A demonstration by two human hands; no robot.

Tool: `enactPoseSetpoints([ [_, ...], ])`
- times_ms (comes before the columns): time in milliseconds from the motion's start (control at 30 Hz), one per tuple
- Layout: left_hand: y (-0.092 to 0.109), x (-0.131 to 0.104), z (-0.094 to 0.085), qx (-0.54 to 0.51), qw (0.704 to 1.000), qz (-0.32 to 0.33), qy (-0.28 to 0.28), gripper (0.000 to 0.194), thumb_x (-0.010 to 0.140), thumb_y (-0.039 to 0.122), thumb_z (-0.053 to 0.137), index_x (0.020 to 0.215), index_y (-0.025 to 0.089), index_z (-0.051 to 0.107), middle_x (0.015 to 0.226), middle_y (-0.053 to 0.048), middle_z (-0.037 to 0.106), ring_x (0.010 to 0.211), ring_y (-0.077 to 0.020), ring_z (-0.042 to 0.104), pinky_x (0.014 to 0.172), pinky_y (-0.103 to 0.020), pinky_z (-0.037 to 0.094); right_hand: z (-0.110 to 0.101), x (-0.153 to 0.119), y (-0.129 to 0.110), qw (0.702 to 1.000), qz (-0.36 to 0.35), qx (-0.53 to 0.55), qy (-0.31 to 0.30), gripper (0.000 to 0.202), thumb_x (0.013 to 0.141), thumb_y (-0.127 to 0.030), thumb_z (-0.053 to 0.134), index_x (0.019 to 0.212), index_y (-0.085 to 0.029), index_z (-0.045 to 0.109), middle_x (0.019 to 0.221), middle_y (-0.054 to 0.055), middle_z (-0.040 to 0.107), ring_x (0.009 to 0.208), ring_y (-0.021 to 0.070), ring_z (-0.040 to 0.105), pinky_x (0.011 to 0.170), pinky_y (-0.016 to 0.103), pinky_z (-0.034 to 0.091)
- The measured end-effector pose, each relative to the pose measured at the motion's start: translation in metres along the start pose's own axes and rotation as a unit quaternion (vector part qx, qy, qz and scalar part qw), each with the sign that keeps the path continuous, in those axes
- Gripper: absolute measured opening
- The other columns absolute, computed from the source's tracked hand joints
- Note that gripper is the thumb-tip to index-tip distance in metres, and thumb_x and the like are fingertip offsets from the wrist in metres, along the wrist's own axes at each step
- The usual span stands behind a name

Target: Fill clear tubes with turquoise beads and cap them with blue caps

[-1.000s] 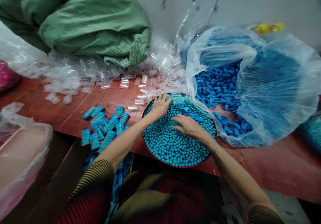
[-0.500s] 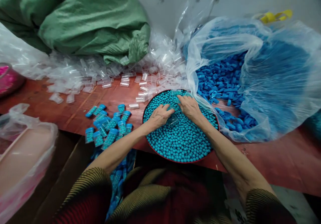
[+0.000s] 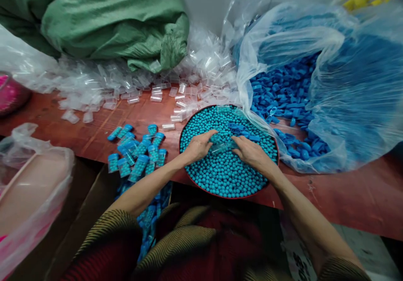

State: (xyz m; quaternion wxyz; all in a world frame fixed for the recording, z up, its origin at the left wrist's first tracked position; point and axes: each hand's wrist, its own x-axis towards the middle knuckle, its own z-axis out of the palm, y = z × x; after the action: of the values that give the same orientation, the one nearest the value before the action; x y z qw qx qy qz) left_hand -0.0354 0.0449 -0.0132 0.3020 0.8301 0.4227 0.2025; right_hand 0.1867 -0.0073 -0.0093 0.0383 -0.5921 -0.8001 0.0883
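A round red-rimmed tub (image 3: 190, 176) is filled with small turquoise beads (image 3: 229, 176). Over the beads, my left hand (image 3: 199, 146) is closed with a clear plastic vial (image 3: 218, 148) at its fingertips. My right hand (image 3: 250, 152) faces it from the other side, its fingers closed at another clear vial (image 3: 231, 144); glare and the see-through plastic blur where one vial ends. Blue caps (image 3: 236, 128) lie on the beads just beyond my right fingers. More clear vials rest at the tub's far edge.
Capped bead-filled vials (image 3: 138, 167) are heaped left of the tub. Loose empty vials (image 3: 132, 92) spread along the back below a green sack (image 3: 119, 21). At right, a clear bag (image 3: 355, 88) spills blue caps (image 3: 280, 92). A plastic-lined tray (image 3: 34, 184) stands front left.
My hands have drawn nearer the tub's middle, the right one moving back toward me. Blue caps now show on the beads beyond my right hand. The view has shifted slightly.
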Motion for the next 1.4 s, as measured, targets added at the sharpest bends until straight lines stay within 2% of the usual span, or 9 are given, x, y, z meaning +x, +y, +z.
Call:
enactPoseSetpoints([
  [233,-0.002,0.007,-0.008,-0.310,0.946,-0.097,-0.014,0.037,0.069,0.016,0.059,0.106,0.017,0.055,0.070,0.005,0.052,0.062,-0.0090,0.052,0.058,-0.020,0.041,-0.001,0.002,0.002,0.998,0.025,0.032,0.047,0.035,0.087,-0.020,0.048,0.121,-0.015,0.051,0.105,0.011,0.065,0.095,0.0241,0.061,0.077,0.032,0.046],
  [433,0.003,0.005,-0.009,-0.396,0.909,-0.124,-0.044,0.036,0.071,0.021,0.060,0.106,0.018,0.050,0.072,0.005,0.051,0.061,-0.0082,0.051,0.055,-0.019,0.037,-0.003,0.009,0.000,0.997,0.021,0.048,0.060,0.032,0.090,-0.021,0.040,0.116,-0.014,0.056,0.099,0.013,0.066,0.088,0.0242,0.062,0.077,0.034,0.046],
  [600,0.013,0.000,-0.006,-0.297,0.954,-0.035,-0.014,0.022,0.075,0.017,0.055,0.096,0.017,0.052,0.090,-0.001,0.058,0.088,-0.0148,0.055,0.083,-0.029,0.044,-0.023,0.009,-0.009,0.995,0.024,0.051,0.085,0.037,0.090,-0.019,0.039,0.125,-0.013,0.050,0.103,0.014,0.067,0.094,0.0248,0.062,0.077,0.033,0.046],
  [800,0.030,-0.015,-0.009,-0.152,0.987,0.039,-0.016,0.016,0.078,0.020,0.056,0.093,0.018,0.052,0.108,-0.007,0.058,0.103,-0.0216,0.055,0.090,-0.036,0.044,-0.047,0.002,-0.028,0.990,-0.039,0.135,0.021,0.015,0.088,-0.023,0.052,0.099,-0.017,0.060,0.090,0.008,0.070,0.083,0.0212,0.065,0.070,0.028,0.045],
  [933,0.035,-0.032,-0.006,-0.103,0.992,0.013,-0.068,0.028,0.081,0.022,0.053,0.108,0.018,0.047,0.101,-0.006,0.061,0.091,-0.0209,0.060,0.083,-0.038,0.048,-0.028,-0.006,-0.040,0.969,-0.094,0.222,0.061,0.019,0.091,-0.020,0.045,0.101,-0.019,0.061,0.095,0.007,0.069,0.086,0.0190,0.064,0.076,0.029,0.048],
  [1067,0.031,-0.047,0.007,-0.044,0.997,0.051,-0.040,0.053,0.079,0.015,0.055,0.128,0.016,0.036,0.119,-0.012,0.056,0.111,-0.0250,0.054,0.096,-0.043,0.045,0.003,-0.016,-0.056,0.961,-0.092,0.244,0.097,0.026,0.091,-0.017,0.040,0.109,-0.018,0.059,0.098,0.009,0.067,0.089,0.0205,0.063,0.079,0.034,0.051],
  [1167,0.029,-0.052,0.018,0.014,0.997,0.075,-0.033,0.050,0.083,0.015,0.051,0.131,0.012,0.035,0.119,-0.016,0.056,0.113,-0.0270,0.052,0.097,-0.046,0.044,0.015,-0.021,-0.064,0.961,-0.078,0.244,0.103,0.025,0.090,-0.016,0.041,0.107,-0.017,0.059,0.098,0.011,0.066,0.091,0.0224,0.063,0.080,0.038,0.052],
  [1300,0.030,-0.054,0.020,0.089,0.993,0.056,-0.049,0.040,0.085,0.018,0.051,0.123,0.010,0.043,0.107,-0.015,0.060,0.102,-0.0270,0.056,0.089,-0.045,0.049,0.005,-0.023,-0.052,0.949,-0.094,0.270,0.131,0.024,0.090,-0.019,0.043,0.104,-0.021,0.062,0.102,0.008,0.067,0.096,0.0208,0.063,0.085,0.038,0.051],
  [1400,0.033,-0.055,0.018,0.114,0.989,0.061,-0.068,0.032,0.083,0.017,0.055,0.114,0.012,0.050,0.105,-0.013,0.060,0.101,-0.0265,0.056,0.088,-0.042,0.050,-0.010,-0.015,-0.033,0.954,-0.011,0.257,0.156,0.023,0.090,-0.027,0.047,0.105,-0.020,0.063,0.099,0.008,0.069,0.088,0.0207,0.065,0.081,0.037,0.052],
])
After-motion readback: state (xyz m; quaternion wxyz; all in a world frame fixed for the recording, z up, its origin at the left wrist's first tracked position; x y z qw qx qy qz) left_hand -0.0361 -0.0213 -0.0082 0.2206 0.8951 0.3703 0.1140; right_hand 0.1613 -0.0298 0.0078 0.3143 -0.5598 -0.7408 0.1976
